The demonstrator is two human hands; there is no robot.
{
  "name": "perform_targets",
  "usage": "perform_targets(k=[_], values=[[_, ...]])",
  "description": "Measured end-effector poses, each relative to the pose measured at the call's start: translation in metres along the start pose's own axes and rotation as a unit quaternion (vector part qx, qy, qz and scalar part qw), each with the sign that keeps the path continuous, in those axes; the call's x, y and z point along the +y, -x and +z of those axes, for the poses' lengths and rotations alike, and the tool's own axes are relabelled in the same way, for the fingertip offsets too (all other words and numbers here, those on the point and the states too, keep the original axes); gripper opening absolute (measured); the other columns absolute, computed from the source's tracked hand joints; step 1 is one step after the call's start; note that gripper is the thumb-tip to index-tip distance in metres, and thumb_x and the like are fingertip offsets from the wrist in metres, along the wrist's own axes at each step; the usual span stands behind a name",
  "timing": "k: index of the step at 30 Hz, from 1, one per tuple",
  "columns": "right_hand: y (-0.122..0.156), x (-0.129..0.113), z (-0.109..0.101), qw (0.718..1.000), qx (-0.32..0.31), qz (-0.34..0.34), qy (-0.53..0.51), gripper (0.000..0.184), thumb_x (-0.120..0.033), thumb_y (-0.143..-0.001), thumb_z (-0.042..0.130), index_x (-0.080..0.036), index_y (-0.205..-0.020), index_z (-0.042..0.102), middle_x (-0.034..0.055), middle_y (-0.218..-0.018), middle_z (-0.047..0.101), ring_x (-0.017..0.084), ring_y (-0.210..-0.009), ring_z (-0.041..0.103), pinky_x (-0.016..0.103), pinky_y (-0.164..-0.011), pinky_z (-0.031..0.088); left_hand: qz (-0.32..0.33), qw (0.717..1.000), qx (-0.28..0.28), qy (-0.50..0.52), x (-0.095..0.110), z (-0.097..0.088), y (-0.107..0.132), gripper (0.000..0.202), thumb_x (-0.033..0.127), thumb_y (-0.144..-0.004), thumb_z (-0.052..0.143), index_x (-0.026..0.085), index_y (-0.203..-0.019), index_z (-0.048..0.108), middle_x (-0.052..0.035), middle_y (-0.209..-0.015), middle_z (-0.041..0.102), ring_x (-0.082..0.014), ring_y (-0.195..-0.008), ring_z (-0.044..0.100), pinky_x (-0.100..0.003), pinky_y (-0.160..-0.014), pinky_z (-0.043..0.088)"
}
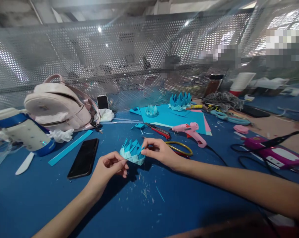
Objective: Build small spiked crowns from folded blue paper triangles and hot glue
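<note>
A folded blue paper crown (132, 152) with pointed tips is held just over the blue table. My left hand (112, 164) pinches its lower left side between thumb and finger. On the other side, my right hand (158, 150) grips its right edge with thumb and forefinger. Past my hands lie a red utility knife (160, 131), a pink glue gun (190, 130) and a gold ring (183, 148). Two more folded paper pieces, a small one (151, 111) and a larger one (180, 101), stand on blue paper sheets (196, 119).
On the left are a black phone (83, 158), a blue paper strip (70, 147), a white plastic knife (24, 164), a tumbler (27, 132) and a backpack (57, 105). At right lie blue-handled scissors (230, 118) and a magenta power strip (273, 153) with cords. A perforated metal panel (129, 59) stands behind.
</note>
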State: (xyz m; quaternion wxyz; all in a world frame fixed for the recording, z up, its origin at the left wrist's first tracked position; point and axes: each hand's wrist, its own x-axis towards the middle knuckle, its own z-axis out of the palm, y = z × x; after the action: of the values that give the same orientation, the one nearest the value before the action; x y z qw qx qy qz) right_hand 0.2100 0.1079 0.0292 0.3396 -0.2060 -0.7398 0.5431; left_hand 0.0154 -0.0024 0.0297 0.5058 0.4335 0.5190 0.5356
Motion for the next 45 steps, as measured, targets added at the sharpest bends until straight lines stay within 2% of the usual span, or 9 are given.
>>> perform_targets(k=[7, 10, 13, 21, 26, 30, 36, 42, 45], values=[[0.001, 0.0, -0.003, 0.999, -0.023, -0.007, 0.044, 0.027, -0.043, -0.083, 0.067, -0.017, -0.078, 0.059, -0.0025, -0.072, 0.05, 0.012, -0.065, 0.045, 0.025, -0.06, 0.036, 0.017, 0.999, -0.022, -0.045, -0.005, -0.008, -0.005, 0.026, 0.035, -0.077, 0.076, 0.014, -0.069, 0.063, -0.0006, -0.066, 0.069, -0.0111, -0.054, 0.064, -0.022, -0.056, 0.053], [0.001, -0.005, -0.004, 0.985, -0.049, -0.066, 0.155, 0.016, -0.033, -0.083, 0.066, -0.017, -0.085, 0.064, 0.0005, -0.082, 0.053, 0.015, -0.078, 0.05, 0.029, -0.072, 0.04, 0.052, 0.996, -0.017, -0.077, -0.007, -0.009, -0.006, 0.024, 0.033, -0.078, 0.074, 0.014, -0.069, 0.063, -0.0011, -0.064, 0.069, -0.0115, -0.052, 0.064, -0.021, -0.054, 0.053], [0.003, -0.01, -0.002, 0.976, -0.05, -0.085, 0.194, 0.022, -0.033, -0.079, 0.073, -0.018, -0.094, 0.067, 0.0032, -0.094, 0.057, 0.02, -0.094, 0.052, 0.035, -0.086, 0.042, 0.087, 0.99, -0.021, -0.106, -0.007, -0.003, -0.003, 0.022, 0.03, -0.08, 0.071, 0.014, -0.068, 0.063, -0.0006, -0.06, 0.066, -0.0114, -0.052, 0.063, -0.02, -0.053, 0.051], [0.005, -0.016, 0.009, 0.996, -0.085, 0.032, -0.012, 0.032, -0.045, -0.071, 0.08, -0.017, -0.084, 0.072, 0.0019, -0.084, 0.069, 0.019, -0.083, 0.062, 0.032, -0.081, 0.047, 0.179, 0.956, -0.025, -0.231, 0.004, 0.016, 0.015, 0.016, 0.02, -0.085, 0.062, 0.015, -0.07, 0.065, -0.0004, -0.064, 0.065, -0.012, -0.059, 0.064, -0.02, -0.058, 0.052], [0.008, -0.013, 0.014, 0.974, -0.054, 0.131, -0.174, 0.035, -0.039, -0.057, 0.089, -0.016, -0.076, 0.07, -0.0002, -0.077, 0.069, 0.014, -0.074, 0.062, 0.028, -0.075, 0.047, 0.273, 0.932, 0.009, -0.238, 0.006, 0.021, 0.02, 0.011, 0.015, -0.087, 0.061, 0.016, -0.082, 0.071, -0.0005, -0.071, 0.068, -0.0105, -0.057, 0.065, -0.019, -0.056, 0.054], [0.01, -0.006, 0.018, 0.963, -0.024, 0.172, -0.208, 0.036, -0.031, -0.05, 0.091, -0.016, -0.072, 0.067, -0.0026, -0.069, 0.065, 0.012, -0.067, 0.059, 0.026, -0.072, 0.045, 0.34, 0.903, 0.026, -0.262, 0.008, 0.024, 0.023, 0.011, 0.013, -0.087, 0.064, 0.017, -0.091, 0.073, -0.0004, -0.072, 0.07, -0.0091, -0.056, 0.064, -0.017, -0.055, 0.052], [0.011, -0.004, 0.021, 0.97, -0.049, 0.122, -0.207, 0.025, -0.027, -0.057, 0.088, -0.016, -0.068, 0.068, -0.0026, -0.068, 0.061, 0.013, -0.07, 0.055, 0.025, -0.07, 0.044, 0.384, 0.875, 0.032, -0.293, 0.008, 0.023, 0.027, 0.004, 0.014, -0.084, 0.071, 0.017, -0.086, 0.071, 0.0, -0.074, 0.071, -0.009, -0.059, 0.063, -0.018, -0.059, 0.05], [0.009, 0.0, 0.02, 0.988, -0.069, 0.054, -0.13, 0.02, -0.033, -0.064, 0.084, -0.018, -0.066, 0.071, 0.001, -0.072, 0.062, 0.016, -0.071, 0.056, 0.03, -0.073, 0.048, 0.357, 0.884, 0.034, -0.299, 0.01, 0.023, 0.029, 0.005, 0.018, -0.085, 0.071, 0.017, -0.08, 0.069, -0.0001, -0.07, 0.07, -0.0101, -0.057, 0.061, -0.019, -0.058, 0.049], [0.009, 0.001, 0.018, 0.995, -0.058, 0.016, -0.084, 0.018, -0.035, -0.065, 0.084, -0.02, -0.068, 0.074, 0.0031, -0.076, 0.066, 0.021, -0.083, 0.061, 0.037, -0.085, 0.049, 0.342, 0.892, 0.027, -0.293, 0.01, 0.023, 0.03, 0.008, 0.019, -0.086, 0.069, 0.016, -0.079, 0.069, -0.0015, -0.071, 0.07, -0.0118, -0.059, 0.062, -0.021, -0.058, 0.049]])
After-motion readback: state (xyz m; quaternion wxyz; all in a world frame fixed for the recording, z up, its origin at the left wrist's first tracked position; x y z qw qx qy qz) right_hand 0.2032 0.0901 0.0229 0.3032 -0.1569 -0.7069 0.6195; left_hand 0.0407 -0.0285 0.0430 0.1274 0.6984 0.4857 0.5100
